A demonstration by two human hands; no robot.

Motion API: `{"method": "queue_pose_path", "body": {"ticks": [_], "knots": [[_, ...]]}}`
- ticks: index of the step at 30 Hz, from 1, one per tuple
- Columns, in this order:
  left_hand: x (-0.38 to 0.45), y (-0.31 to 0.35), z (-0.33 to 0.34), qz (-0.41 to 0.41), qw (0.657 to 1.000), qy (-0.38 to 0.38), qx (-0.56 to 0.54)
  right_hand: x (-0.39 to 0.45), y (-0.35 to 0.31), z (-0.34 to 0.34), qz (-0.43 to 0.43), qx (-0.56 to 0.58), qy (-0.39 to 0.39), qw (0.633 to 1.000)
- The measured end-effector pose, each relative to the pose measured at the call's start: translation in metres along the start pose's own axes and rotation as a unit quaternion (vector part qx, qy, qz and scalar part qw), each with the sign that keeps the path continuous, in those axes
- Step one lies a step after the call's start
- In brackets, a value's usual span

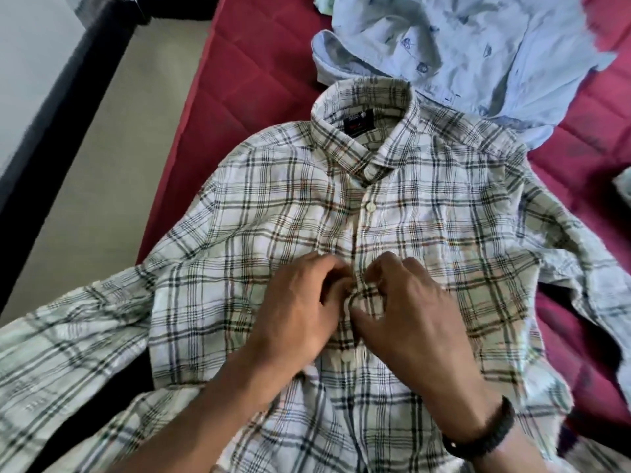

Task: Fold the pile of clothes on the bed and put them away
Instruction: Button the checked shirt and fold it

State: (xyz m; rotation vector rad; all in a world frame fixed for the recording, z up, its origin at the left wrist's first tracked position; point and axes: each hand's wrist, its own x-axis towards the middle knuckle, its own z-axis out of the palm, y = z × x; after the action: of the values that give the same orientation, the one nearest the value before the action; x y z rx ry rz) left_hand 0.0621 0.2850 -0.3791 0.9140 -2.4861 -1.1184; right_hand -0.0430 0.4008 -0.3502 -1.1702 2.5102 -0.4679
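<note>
two shirts (358, 213) (478, 46), two hands (300, 302) (406, 302), one wristband (485, 435)

A checked shirt (341, 216) is laid flat, front up, on the bed (246, 73), its collar away from the person. Another shirt (461, 52) is spread behind it, touching the collar. Both hands, left (300, 308) and right (403, 312), are placed side by side on the button strip at mid-chest.

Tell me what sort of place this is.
Probably a bedroom: a plaid shirt lies spread on a bed's quilted red cover, with a light blue shirt beyond it and bare floor beside the bed.
</note>
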Motion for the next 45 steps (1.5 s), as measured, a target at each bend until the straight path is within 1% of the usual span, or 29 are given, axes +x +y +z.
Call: {"method": "queue_pose_path", "body": {"ticks": [4,7,10,11,13,15,16,18,22,24,25,28,30,32,36,40,45], "knots": [[0.007,-0.003,-0.001,-0.034,0.998,-0.005,-0.05,0.006,-0.002,0.003,-0.015,0.006,0.059,0.998],[0.007,-0.004,0.0,-0.044,0.997,-0.021,-0.062,0.011,0.004,0.003,-0.015,-0.003,0.064,0.998],[0.006,-0.004,0.0,-0.039,0.997,-0.012,-0.06,0.014,0.014,-0.002,0.002,0.047,0.06,0.997],[0.005,-0.003,0.001,-0.032,0.998,-0.005,-0.058,0.016,0.016,-0.006,0.017,0.079,0.047,0.996],[0.004,-0.001,0.002,-0.011,0.998,0.006,-0.053,0.021,0.022,-0.015,0.064,0.173,-0.011,0.983],[0.002,0.002,0.002,0.002,0.998,0.015,-0.054,0.023,0.024,-0.025,0.106,0.278,-0.069,0.952],[0.001,0.004,0.001,0.007,0.998,0.021,-0.056,0.024,0.026,-0.028,0.117,0.313,-0.087,0.939],[-0.001,0.007,-0.001,0.016,0.998,0.036,-0.057,0.024,0.029,-0.032,0.123,0.34,-0.111,0.926],[-0.005,0.01,-0.003,0.015,0.996,0.062,-0.055,0.022,0.032,-0.038,0.11,0.354,-0.151,0.916],[-0.007,0.011,-0.003,0.005,0.996,0.061,-0.062,0.021,0.03,-0.036,0.104,0.347,-0.149,0.92],[-0.007,0.011,-0.003,-0.008,0.995,0.053,-0.084,0.021,0.028,-0.034,0.102,0.341,-0.143,0.924],[-0.008,0.011,-0.002,-0.074,0.981,0.025,-0.176,0.022,0.022,-0.027,0.099,0.334,-0.106,0.932],[-0.007,0.009,-0.002,-0.103,0.973,0.021,-0.206,0.022,0.019,-0.021,0.085,0.328,-0.06,0.939],[-0.006,0.008,-0.001,-0.116,0.969,0.022,-0.216,0.02,0.014,-0.017,0.056,0.304,-0.021,0.951],[-0.006,0.007,0.0,-0.12,0.97,0.032,-0.207,0.018,0.014,-0.007,0.023,0.248,0.01,0.968],[-0.003,0.004,-0.001,-0.137,0.964,0.025,-0.226,0.019,0.017,-0.007,0.029,0.266,0.011,0.963],[-0.002,0.003,-0.002,-0.142,0.961,0.016,-0.236,0.018,0.019,-0.007,0.056,0.299,-0.021,0.952]]}}
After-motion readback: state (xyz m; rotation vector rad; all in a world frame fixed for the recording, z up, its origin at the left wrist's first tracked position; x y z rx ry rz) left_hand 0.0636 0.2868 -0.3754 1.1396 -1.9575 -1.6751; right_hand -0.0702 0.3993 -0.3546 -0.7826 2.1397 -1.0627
